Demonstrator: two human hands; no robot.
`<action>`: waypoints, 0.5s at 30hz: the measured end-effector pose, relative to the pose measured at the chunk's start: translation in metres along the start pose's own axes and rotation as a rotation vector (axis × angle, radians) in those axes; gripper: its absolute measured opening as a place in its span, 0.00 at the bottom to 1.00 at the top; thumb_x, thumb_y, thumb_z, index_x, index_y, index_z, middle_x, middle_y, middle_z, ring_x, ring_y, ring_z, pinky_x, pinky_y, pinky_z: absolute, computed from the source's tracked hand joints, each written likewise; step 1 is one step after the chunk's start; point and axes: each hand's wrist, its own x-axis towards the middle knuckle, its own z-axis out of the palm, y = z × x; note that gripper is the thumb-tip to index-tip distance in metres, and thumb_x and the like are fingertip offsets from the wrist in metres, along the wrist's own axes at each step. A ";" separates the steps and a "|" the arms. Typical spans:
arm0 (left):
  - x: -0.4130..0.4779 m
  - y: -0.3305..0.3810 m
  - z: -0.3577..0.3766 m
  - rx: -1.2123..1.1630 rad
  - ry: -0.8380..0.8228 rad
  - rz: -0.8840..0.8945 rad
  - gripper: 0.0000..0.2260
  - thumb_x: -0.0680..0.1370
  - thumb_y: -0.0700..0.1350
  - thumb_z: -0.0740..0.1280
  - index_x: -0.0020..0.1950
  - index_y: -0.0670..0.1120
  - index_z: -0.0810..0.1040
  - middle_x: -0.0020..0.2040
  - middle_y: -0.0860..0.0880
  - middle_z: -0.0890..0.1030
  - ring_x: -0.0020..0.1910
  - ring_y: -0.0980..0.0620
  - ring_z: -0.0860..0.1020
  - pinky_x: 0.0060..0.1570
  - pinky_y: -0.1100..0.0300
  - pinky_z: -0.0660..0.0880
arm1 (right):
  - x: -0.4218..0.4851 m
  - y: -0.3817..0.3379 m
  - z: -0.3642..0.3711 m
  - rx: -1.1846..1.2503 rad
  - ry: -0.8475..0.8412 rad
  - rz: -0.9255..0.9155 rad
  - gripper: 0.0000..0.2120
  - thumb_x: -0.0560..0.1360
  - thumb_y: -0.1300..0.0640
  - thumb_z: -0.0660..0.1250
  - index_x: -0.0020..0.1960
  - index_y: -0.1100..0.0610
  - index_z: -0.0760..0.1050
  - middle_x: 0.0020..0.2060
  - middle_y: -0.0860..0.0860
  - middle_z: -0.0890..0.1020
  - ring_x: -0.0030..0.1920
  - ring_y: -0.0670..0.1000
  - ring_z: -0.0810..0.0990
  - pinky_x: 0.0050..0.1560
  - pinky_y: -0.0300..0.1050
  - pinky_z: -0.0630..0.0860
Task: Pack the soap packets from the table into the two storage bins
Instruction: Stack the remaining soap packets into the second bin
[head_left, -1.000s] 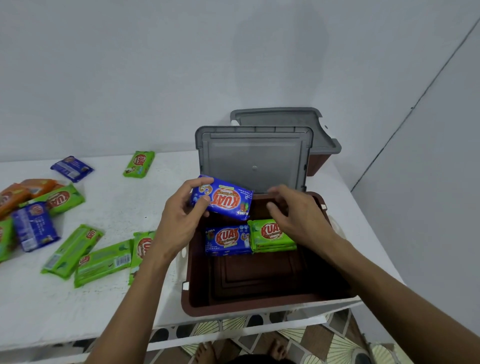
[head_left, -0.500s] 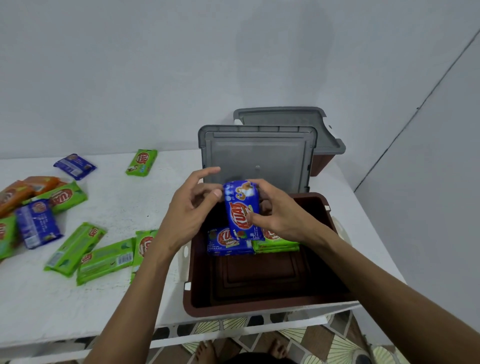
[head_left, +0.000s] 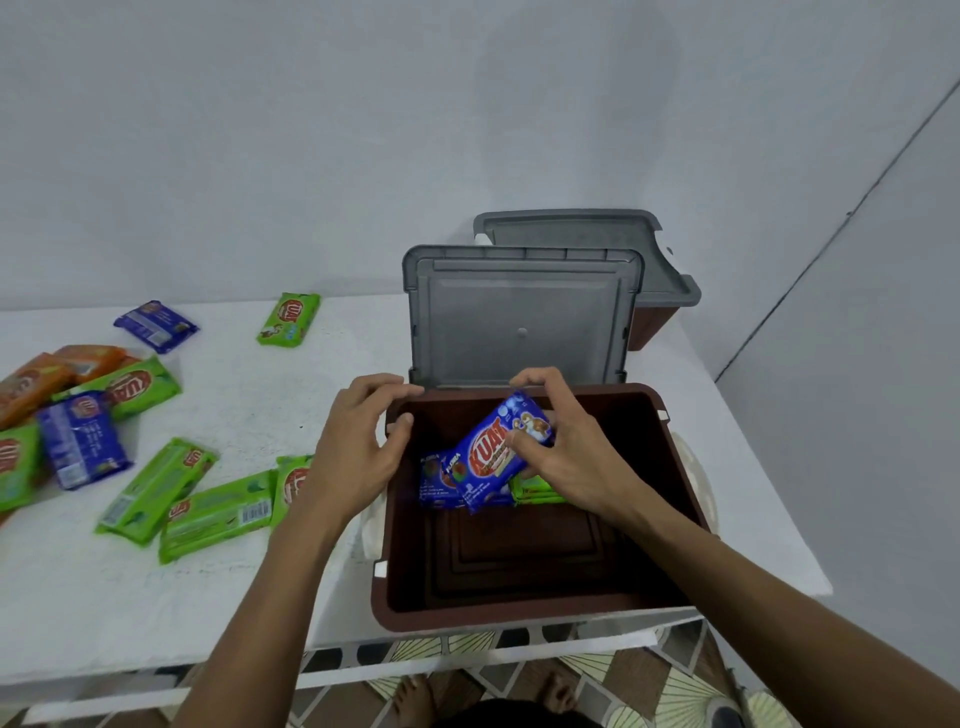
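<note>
Blue packet (head_left: 501, 452) has passed from left hand (head_left: 358, 452), now empty and loosely curled, to right hand (head_left: 566, 457), which pinches it, tilted, inside bin (head_left: 519, 618), 12 o'clock end. Loose packets (head_left: 156, 488) wait at 9 o'clock.

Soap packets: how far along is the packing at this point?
Early. Done: a blue packet and a green packet lie in the near bin. In hand: the right hand holds a third packet over them; the left hand is empty. Left: many loose packets on the table; the far bin's inside is hidden.
</note>
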 end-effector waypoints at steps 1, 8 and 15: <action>-0.001 -0.001 0.001 0.013 0.002 -0.005 0.12 0.78 0.43 0.65 0.61 0.51 0.79 0.61 0.52 0.75 0.60 0.54 0.71 0.57 0.60 0.69 | 0.000 0.002 0.003 0.013 -0.005 0.007 0.15 0.78 0.59 0.67 0.59 0.48 0.66 0.56 0.45 0.76 0.53 0.49 0.82 0.39 0.40 0.82; -0.007 -0.003 0.002 -0.022 0.004 -0.022 0.15 0.78 0.48 0.61 0.63 0.50 0.79 0.59 0.53 0.76 0.57 0.57 0.73 0.54 0.67 0.69 | 0.007 0.025 0.023 0.077 -0.001 0.142 0.10 0.77 0.58 0.69 0.53 0.45 0.73 0.52 0.50 0.83 0.53 0.49 0.84 0.46 0.54 0.84; -0.007 -0.006 0.001 -0.052 -0.017 -0.023 0.17 0.79 0.49 0.60 0.65 0.50 0.78 0.62 0.53 0.75 0.58 0.60 0.73 0.53 0.65 0.74 | 0.011 0.023 0.025 -0.359 -0.003 0.092 0.12 0.75 0.52 0.71 0.55 0.44 0.72 0.55 0.47 0.76 0.54 0.47 0.79 0.41 0.38 0.81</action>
